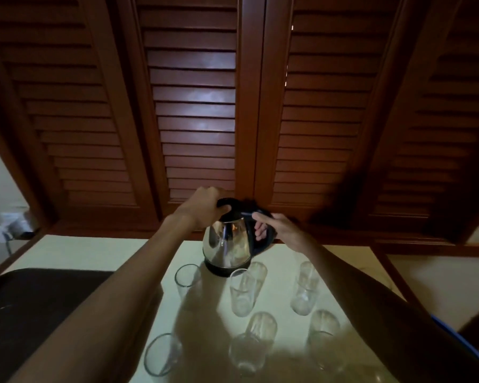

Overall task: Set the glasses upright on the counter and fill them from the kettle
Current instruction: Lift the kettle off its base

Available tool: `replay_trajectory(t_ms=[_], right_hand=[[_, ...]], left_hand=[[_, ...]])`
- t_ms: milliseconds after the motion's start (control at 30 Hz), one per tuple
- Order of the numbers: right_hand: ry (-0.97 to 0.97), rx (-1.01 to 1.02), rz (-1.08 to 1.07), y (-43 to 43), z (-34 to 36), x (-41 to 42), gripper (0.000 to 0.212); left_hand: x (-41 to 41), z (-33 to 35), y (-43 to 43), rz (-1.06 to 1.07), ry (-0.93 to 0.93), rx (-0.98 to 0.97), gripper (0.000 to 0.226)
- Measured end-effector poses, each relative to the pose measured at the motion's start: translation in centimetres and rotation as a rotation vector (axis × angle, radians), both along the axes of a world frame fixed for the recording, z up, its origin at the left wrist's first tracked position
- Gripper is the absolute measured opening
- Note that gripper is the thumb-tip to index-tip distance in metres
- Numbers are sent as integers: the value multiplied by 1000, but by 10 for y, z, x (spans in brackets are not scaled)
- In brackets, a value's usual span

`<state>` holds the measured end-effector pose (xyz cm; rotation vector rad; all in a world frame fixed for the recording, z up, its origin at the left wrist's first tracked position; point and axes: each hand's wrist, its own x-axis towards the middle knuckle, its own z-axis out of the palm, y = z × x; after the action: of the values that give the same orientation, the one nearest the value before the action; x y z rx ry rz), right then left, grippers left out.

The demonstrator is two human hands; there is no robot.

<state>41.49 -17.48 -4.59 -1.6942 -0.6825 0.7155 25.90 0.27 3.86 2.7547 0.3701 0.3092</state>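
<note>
Head view: left hand [205,206] grasps the kettle [224,246] lid [232,214]; right hand [278,229] grips its handle [262,244]; glasses [242,291] surround it on the counter [346,275].

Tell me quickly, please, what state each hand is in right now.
Left hand: closed, gripping the kettle lid.
Right hand: closed, gripping the kettle handle.

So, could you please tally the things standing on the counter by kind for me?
Glasses: 7 (one partly hidden behind another, just in front of the kettle)
Kettle: 1
Total: 8
</note>
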Motion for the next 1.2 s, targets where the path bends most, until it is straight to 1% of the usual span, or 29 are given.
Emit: replay_trajectory(t_ms=[33,167,233,300,367,467,567,667,700,733,767,800,867,967,1067,1200], right_hand=[[-5,9,-6,4,-1,1,35],[-73,55,-65,14,-7,4,28],[-77,82,-66,19,-11,3,34],[-78,88,-54,22,-15,2,46],[-66,72,-88,24,-19,2,53],[-15,86,-195,27,-22,-1,52],[65,140,-267,32,-18,-9,49],[103,212,-306,32,-1,-22,29],[102,236,-299,31,8,-28,22],[89,251,-287,29,17,-34,14],[80,261,-272,26,28,-42,12],[84,274,-251,24,36,-46,14],[91,290,-259,17,52,-52,23],[73,318,-322,4,75,-61,18],[115,392,-341,-18,103,-76,13],[86,452,-315,-65,137,-111,19]], left_hand=[[6,-1,5,-16,24,10,15],[18,-8,20,-106,114,23,19],[18,-10,24,-160,109,14,28],[18,-10,25,-178,100,-5,35],[19,-10,26,-175,103,-38,41],[21,-12,30,-165,110,-60,50],[19,-12,30,-166,99,-36,46],[14,-9,30,-173,98,-21,32],[10,-7,29,-172,96,-18,31],[7,-5,29,-173,88,-26,33],[3,0,28,-175,83,-28,39],[0,5,28,-183,72,-27,43],[-8,20,23,-199,50,-8,39],[-22,51,8,-214,3,17,40],[-39,79,-12,-230,-45,45,50],[-64,107,-49,-228,-78,48,54]])
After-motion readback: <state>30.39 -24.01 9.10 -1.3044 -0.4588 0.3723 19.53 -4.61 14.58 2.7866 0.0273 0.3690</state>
